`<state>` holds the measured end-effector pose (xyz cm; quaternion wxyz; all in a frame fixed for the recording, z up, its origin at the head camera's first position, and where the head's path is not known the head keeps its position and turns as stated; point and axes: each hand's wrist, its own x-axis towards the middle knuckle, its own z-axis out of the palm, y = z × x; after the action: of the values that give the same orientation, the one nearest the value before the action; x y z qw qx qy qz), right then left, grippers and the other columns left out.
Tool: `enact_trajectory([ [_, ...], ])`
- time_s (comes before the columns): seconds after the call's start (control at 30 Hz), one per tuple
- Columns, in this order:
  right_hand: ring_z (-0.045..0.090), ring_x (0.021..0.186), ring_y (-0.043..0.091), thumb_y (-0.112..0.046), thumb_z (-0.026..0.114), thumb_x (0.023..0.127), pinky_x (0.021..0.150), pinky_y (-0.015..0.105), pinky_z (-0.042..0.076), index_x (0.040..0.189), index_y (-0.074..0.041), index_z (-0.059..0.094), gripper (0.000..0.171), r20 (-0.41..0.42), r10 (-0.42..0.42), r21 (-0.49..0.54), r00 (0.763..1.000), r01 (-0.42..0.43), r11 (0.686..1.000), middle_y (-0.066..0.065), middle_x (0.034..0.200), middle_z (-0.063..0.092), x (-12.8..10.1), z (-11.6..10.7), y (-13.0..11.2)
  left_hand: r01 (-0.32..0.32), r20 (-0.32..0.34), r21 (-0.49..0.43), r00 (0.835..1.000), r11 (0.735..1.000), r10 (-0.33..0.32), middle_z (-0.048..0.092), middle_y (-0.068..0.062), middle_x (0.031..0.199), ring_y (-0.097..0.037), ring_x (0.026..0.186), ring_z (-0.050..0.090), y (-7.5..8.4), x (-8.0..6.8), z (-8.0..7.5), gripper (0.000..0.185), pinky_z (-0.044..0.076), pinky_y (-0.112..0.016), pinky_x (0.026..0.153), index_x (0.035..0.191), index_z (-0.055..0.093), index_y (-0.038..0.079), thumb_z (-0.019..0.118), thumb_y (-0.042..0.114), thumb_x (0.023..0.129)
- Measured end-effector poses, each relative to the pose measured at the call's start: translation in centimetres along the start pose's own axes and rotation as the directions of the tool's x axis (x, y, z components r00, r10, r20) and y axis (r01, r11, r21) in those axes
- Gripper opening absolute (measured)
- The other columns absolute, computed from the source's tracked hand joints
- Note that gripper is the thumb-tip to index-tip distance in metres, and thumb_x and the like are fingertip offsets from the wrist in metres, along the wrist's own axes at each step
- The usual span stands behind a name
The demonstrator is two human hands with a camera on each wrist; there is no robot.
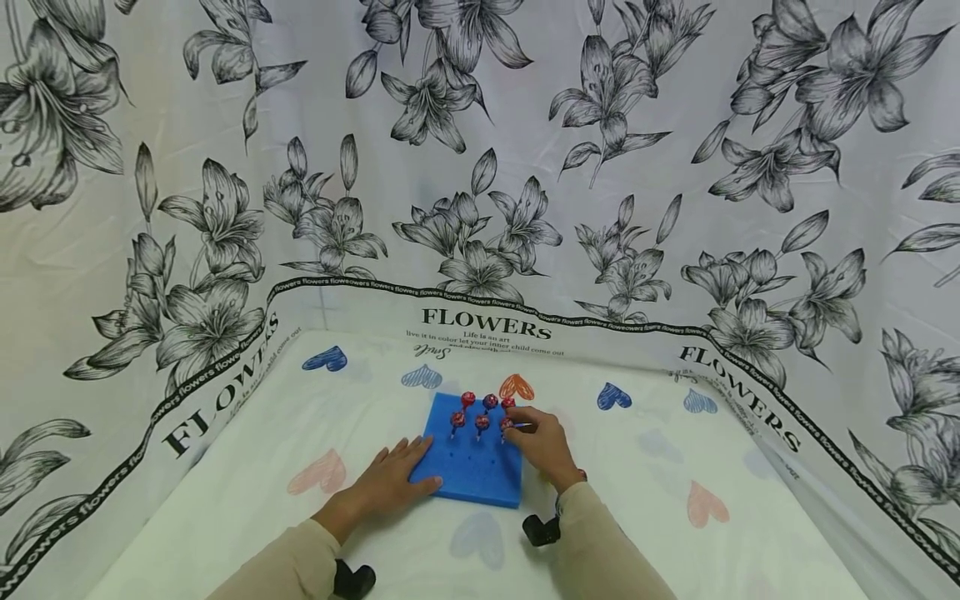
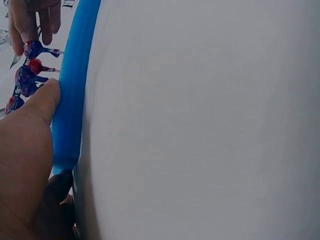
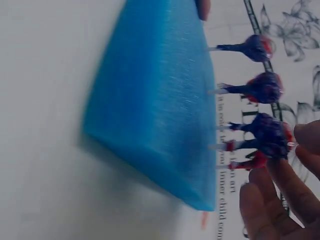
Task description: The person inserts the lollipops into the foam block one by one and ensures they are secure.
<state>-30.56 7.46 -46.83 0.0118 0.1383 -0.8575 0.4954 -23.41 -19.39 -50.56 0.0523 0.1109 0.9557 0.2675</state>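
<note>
Left hand (image 1: 393, 473): straight fingers rest against the blue block's (image 1: 476, 487) left edge, on the desk (image 1: 247, 483).
Right hand (image 1: 543, 446): thumb and fingers, nearly closed, pinch the nearer row's right-end lollipop (image 1: 506, 424), which stands in the block.
Lollipop: apparently being set or adjusted; the next move likely calls for gentle release.
Hidden: fingers cover part of it; its depth I cannot tell.

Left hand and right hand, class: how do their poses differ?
The left hand rests at the left edge of the blue block; the right hand pinches a lollipop above it. The left hand's fingers are extended; the right hand's curl. Both emerge from beige sleeves.
</note>
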Motion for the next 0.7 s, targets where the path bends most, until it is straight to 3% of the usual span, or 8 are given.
enact_trajectory([
  [0.2,0.066,0.093,0.025,-0.010,0.070,0.089,0.076,0.039,0.056,0.115,-0.009,0.070,0.026,-0.094,-0.096,-0.054,0.991,0.091,0.994,0.008,0.108,0.068,-0.3,-2.7,-2.0,0.007,0.009,0.002,1.000,1.000,-0.007,0.030,-0.013,0.154,-0.037,0.142,0.016,0.3,-0.2,0.1,0.083,0.007,-0.057,0.111,0.153,0.030,0.016,0.054,0.062,0.089],
  [0.47,0.064,0.093,0.021,-0.013,0.070,0.090,0.075,0.041,0.054,0.115,-0.013,0.071,0.025,-0.175,-0.241,-0.049,0.955,0.236,0.971,0.007,0.111,0.068,-1.2,-6.7,-5.5,0.001,0.006,0.016,1.000,1.000,-0.001,0.029,-0.012,0.155,-0.036,0.143,0.015,0.2,0.0,0.0,0.083,0.006,-0.057,0.112,0.154,0.028,0.016,0.053,0.062,0.090],
  [0.7,0.064,0.092,0.022,-0.016,0.071,0.089,0.079,0.043,0.052,0.115,-0.011,0.070,0.026,-0.233,-0.274,-0.065,0.933,0.266,0.962,0.004,0.111,0.068,-2.3,-8.9,-5.6,0.005,0.012,0.014,1.000,1.000,-0.005,0.028,-0.012,0.155,-0.037,0.143,0.015,0.1,0.0,0.1,0.083,0.006,-0.057,0.112,0.154,0.028,0.016,0.052,0.063,0.090],
])
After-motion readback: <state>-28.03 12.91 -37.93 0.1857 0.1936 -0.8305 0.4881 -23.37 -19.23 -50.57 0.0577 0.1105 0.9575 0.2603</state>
